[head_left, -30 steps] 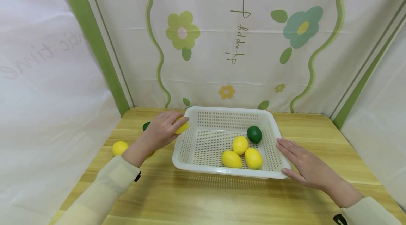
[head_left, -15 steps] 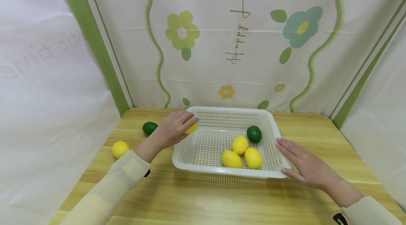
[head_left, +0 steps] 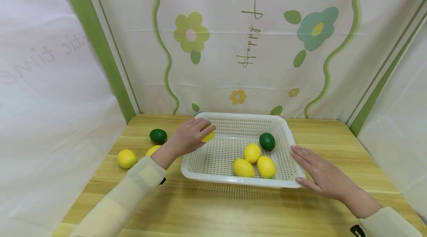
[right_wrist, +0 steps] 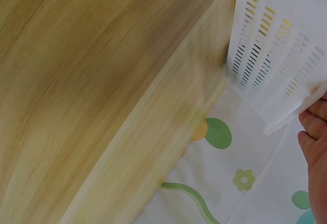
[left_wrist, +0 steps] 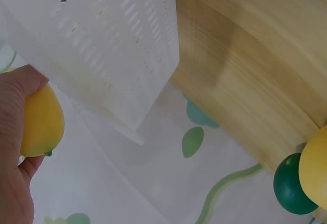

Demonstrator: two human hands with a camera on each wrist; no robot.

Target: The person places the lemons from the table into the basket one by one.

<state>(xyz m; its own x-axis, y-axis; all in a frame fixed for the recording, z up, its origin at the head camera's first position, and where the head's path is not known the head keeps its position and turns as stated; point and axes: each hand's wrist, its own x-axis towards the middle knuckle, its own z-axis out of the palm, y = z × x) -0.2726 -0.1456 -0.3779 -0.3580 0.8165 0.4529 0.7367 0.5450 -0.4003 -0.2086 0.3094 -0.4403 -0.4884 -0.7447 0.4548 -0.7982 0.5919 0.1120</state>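
Observation:
My left hand [head_left: 189,137] grips a yellow lemon [left_wrist: 43,122] over the left end of a white plastic basket [head_left: 230,180]. Part of that lemon is hidden by the fingers in the head view. Inside the basket, toward its right side, lie three lemons [head_left: 252,153] and one dark green fruit [head_left: 267,142], which looks like a lime or avocado. Against the basket's right rim rests my right hand [head_left: 325,173], its fingers straight. The right wrist view shows these fingertips [right_wrist: 312,124] at the rim from the side.
Left of the basket on the wooden table [head_left: 233,214] are a dark green fruit [head_left: 158,136], a lemon [head_left: 126,158] and another lemon [head_left: 152,150] partly behind the left forearm. A printed curtain [head_left: 217,73] hangs behind the table, with white cloth at both sides.
My left hand has moved right with the lemon, from beside the basket's left rim to over its inside. The fruit left of the basket shows more. My right hand has stayed put.

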